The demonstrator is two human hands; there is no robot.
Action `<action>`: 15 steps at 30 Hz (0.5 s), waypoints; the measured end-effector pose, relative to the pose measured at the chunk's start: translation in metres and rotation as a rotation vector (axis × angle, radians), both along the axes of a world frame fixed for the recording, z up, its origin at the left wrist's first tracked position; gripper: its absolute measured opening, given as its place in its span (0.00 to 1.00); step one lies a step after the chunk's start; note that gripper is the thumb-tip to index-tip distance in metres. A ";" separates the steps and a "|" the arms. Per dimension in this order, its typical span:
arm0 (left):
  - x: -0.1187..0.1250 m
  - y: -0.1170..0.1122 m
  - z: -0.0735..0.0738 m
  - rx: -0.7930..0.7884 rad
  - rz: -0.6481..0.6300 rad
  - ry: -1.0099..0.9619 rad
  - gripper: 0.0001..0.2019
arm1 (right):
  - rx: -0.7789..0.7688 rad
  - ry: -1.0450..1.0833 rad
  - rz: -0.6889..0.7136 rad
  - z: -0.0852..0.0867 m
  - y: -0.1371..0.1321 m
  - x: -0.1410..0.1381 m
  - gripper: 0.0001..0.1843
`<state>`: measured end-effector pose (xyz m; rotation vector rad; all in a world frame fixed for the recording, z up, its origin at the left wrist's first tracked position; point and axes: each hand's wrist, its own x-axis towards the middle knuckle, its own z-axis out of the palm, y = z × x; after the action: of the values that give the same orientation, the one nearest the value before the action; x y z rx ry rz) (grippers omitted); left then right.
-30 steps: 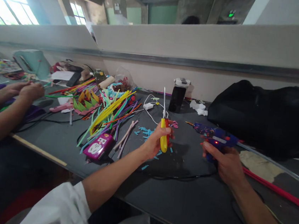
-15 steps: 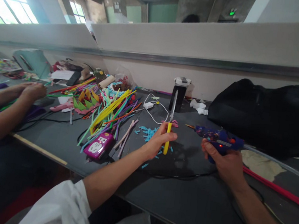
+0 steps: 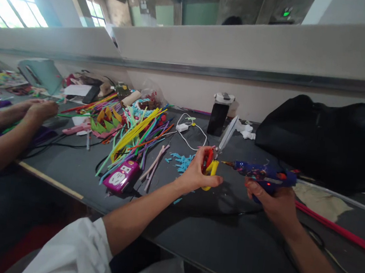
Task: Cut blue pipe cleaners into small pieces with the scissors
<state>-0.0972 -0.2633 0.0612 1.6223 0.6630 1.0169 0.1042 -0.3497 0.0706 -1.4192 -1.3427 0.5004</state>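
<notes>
My left hand is closed round the red and yellow handles of a pair of scissors, whose blades point up and to the right. My right hand grips a blue glue gun with a small red light lit; its nozzle points left at the scissors, close to them. Both are held just above the dark table. Small blue foam scraps lie left of my left hand.
A heap of coloured foam strips and a purple power strip lie at left. A black bag fills the back right, with a red rod before it. A dark bottle stands behind. Another person's hands work at far left.
My left hand has turned the scissors from blades straight up to tilted right and brought the handles nearer the glue gun. The gun's nozzle has moved slightly left.
</notes>
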 end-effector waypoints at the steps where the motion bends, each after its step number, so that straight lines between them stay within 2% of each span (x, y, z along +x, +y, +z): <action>1: 0.000 0.000 0.001 0.034 0.013 0.004 0.38 | 0.014 0.004 -0.008 0.001 -0.001 -0.001 0.15; 8: -0.002 -0.001 0.005 0.177 0.080 0.052 0.39 | 0.057 0.099 -0.046 0.002 -0.002 -0.008 0.14; 15: -0.002 -0.001 0.008 0.289 0.112 0.061 0.37 | 0.076 0.077 -0.031 0.000 -0.002 -0.003 0.14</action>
<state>-0.0994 -0.2646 0.0688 1.8902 0.6780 1.1915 0.1017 -0.3512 0.0704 -1.3433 -1.2637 0.4745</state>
